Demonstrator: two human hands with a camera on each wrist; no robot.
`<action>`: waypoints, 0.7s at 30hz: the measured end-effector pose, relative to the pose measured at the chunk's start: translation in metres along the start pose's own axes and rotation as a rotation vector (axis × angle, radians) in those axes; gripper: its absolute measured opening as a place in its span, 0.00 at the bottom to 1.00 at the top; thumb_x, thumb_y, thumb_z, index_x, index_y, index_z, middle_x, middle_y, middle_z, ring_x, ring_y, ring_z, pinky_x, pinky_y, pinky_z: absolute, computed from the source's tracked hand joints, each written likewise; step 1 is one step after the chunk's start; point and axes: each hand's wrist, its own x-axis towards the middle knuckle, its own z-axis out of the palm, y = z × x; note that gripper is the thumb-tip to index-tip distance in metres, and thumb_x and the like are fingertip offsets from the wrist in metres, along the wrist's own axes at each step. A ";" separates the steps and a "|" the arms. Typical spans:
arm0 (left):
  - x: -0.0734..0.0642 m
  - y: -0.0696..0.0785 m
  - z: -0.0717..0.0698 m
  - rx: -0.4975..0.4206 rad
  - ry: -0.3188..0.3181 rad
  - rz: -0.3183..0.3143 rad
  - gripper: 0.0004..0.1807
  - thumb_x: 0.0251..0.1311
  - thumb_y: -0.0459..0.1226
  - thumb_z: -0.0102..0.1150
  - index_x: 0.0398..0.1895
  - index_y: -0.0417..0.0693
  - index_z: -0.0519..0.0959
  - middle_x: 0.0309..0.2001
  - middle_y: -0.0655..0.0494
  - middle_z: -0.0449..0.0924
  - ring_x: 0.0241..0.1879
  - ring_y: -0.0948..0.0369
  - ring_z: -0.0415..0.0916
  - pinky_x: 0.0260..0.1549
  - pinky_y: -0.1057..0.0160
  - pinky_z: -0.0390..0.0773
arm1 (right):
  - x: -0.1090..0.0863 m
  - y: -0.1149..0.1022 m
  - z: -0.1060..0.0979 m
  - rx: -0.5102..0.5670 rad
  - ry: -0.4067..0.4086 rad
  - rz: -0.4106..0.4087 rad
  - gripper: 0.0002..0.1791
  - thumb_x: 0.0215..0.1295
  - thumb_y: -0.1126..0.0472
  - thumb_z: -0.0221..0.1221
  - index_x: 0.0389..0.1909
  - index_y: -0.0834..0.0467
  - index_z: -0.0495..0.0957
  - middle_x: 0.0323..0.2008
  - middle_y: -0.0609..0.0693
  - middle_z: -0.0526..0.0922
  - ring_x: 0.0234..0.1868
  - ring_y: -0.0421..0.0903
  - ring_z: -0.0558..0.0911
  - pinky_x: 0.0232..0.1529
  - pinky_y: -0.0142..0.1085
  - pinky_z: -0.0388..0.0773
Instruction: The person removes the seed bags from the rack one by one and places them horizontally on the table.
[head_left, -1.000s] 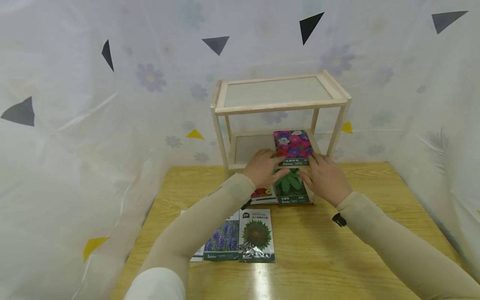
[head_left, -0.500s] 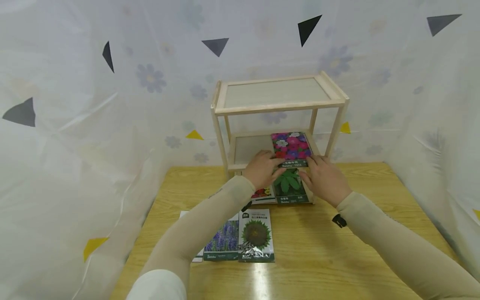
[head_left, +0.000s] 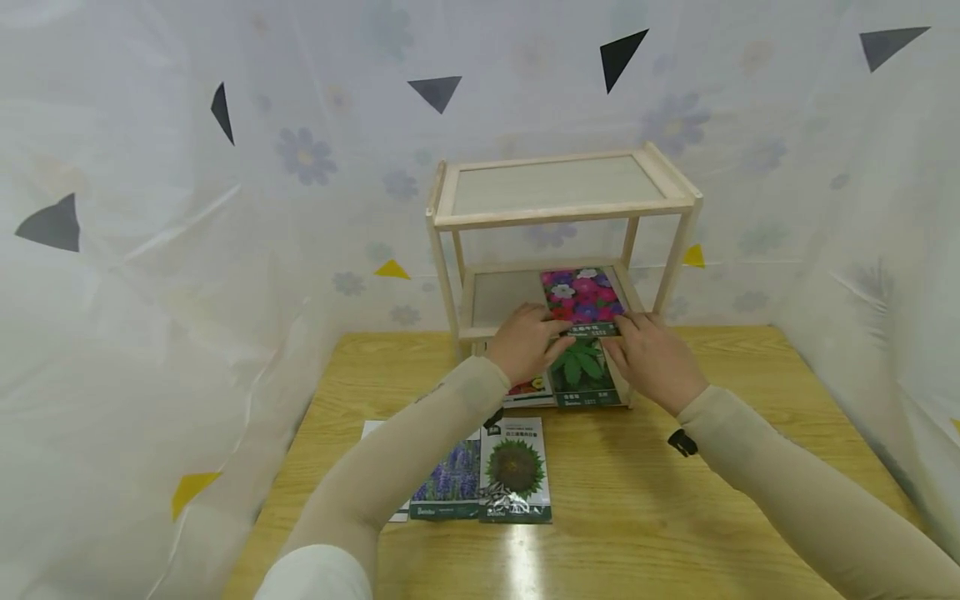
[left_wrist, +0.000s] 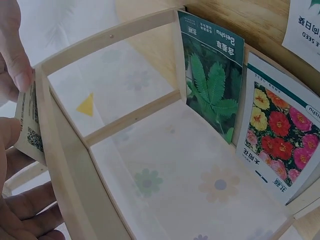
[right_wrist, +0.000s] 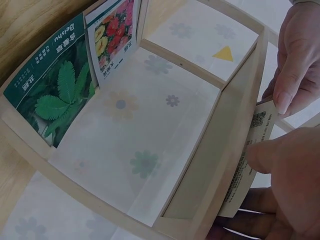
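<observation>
A seed packet with pink and purple flowers (head_left: 581, 296) lies over the right part of the small wooden rack's (head_left: 562, 218) middle shelf. My left hand (head_left: 525, 342) pinches its near left corner. At the near right corner, my right hand (head_left: 656, 354) pinches it too. Both wrist views show the packet's printed back (left_wrist: 31, 125) at the shelf's front rail, thumbs on this side and fingers beyond. Below, a green-leaf packet (head_left: 579, 371) leans upright in the rack's lower level. Beside it stands a packet with red and yellow flowers (left_wrist: 280, 125), partly hidden by my left hand in the head view.
On the wooden table (head_left: 637, 500), in front of the rack, lie a sunflower packet (head_left: 515, 471) and a purple-flower packet (head_left: 450, 479). A white packet (head_left: 375, 427) shows mostly hidden behind my left forearm. The rack's top shelf (head_left: 555, 185) overhangs the middle one.
The pink-and-purple flower packet has shifted slightly toward me and to the left on the shelf, both hands still holding it. The other packets have stayed put.
</observation>
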 end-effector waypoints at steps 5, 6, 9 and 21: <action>-0.005 0.003 -0.004 -0.006 0.004 0.000 0.23 0.72 0.54 0.43 0.59 0.56 0.79 0.53 0.54 0.80 0.58 0.57 0.72 0.66 0.58 0.60 | -0.001 -0.001 -0.002 -0.008 -0.011 -0.010 0.26 0.63 0.53 0.63 0.48 0.73 0.77 0.45 0.68 0.80 0.48 0.65 0.78 0.48 0.54 0.77; -0.006 0.004 -0.005 -0.008 0.008 0.003 0.22 0.72 0.53 0.43 0.58 0.56 0.79 0.53 0.54 0.80 0.57 0.57 0.72 0.65 0.58 0.61 | -0.001 -0.001 -0.002 -0.019 -0.017 -0.014 0.26 0.63 0.51 0.62 0.48 0.72 0.77 0.45 0.68 0.80 0.48 0.64 0.78 0.49 0.53 0.76; -0.010 0.005 -0.005 -0.002 0.021 0.012 0.22 0.72 0.52 0.44 0.58 0.55 0.79 0.52 0.54 0.80 0.57 0.57 0.73 0.65 0.58 0.62 | -0.003 -0.001 -0.002 -0.056 -0.022 -0.032 0.29 0.63 0.47 0.62 0.48 0.70 0.79 0.46 0.66 0.81 0.48 0.63 0.78 0.51 0.53 0.75; -0.025 0.013 -0.010 0.025 0.080 0.060 0.20 0.72 0.51 0.46 0.56 0.55 0.81 0.51 0.54 0.82 0.56 0.55 0.74 0.64 0.54 0.64 | -0.006 -0.005 -0.012 0.017 -0.051 0.037 0.31 0.68 0.41 0.54 0.48 0.68 0.81 0.49 0.66 0.80 0.49 0.64 0.78 0.49 0.57 0.75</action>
